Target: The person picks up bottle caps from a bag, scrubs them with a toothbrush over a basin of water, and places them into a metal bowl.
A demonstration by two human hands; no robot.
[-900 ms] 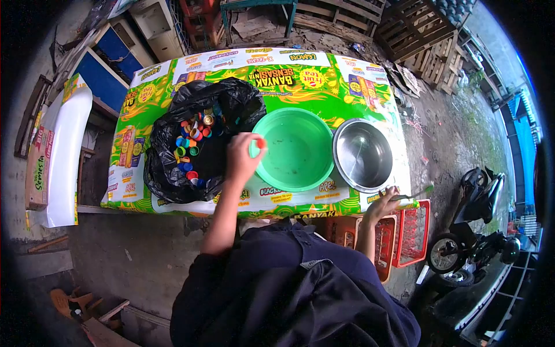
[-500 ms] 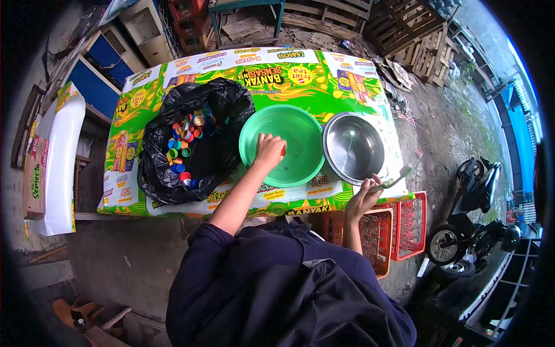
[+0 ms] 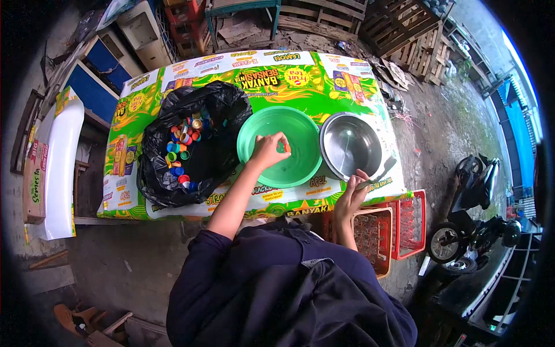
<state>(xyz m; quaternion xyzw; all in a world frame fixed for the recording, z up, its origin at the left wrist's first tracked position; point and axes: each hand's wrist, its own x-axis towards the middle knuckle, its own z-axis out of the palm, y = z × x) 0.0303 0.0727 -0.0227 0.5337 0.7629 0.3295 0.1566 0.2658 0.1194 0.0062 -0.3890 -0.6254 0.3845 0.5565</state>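
Observation:
My left hand [image 3: 269,151] is over the green basin [image 3: 246,128], thumb and forefinger pinching a small orange-red bottle cap [image 3: 287,148]. Clear water seems to lie in the basin. At the front right edge of the steel bowl [image 3: 327,162], my right hand [image 3: 351,198] grips a toothbrush [image 3: 383,176], its head pointing away to the right. To the left, a black plastic bag [image 3: 222,110] lies opened out, with many coloured bottle caps [image 3: 184,139] inside it.
A bright printed sheet [image 3: 324,87] covers the table. Red crates [image 3: 411,225] holding glass bottles stand below its front right edge. A motorcycle [image 3: 471,231] is parked at the right; wooden pallets [image 3: 413,34] lean at the back.
My left hand has turned, bringing the cap into clearer view between the fingertips. My right hand has shifted slightly left with the toothbrush, whose head now angles farther up.

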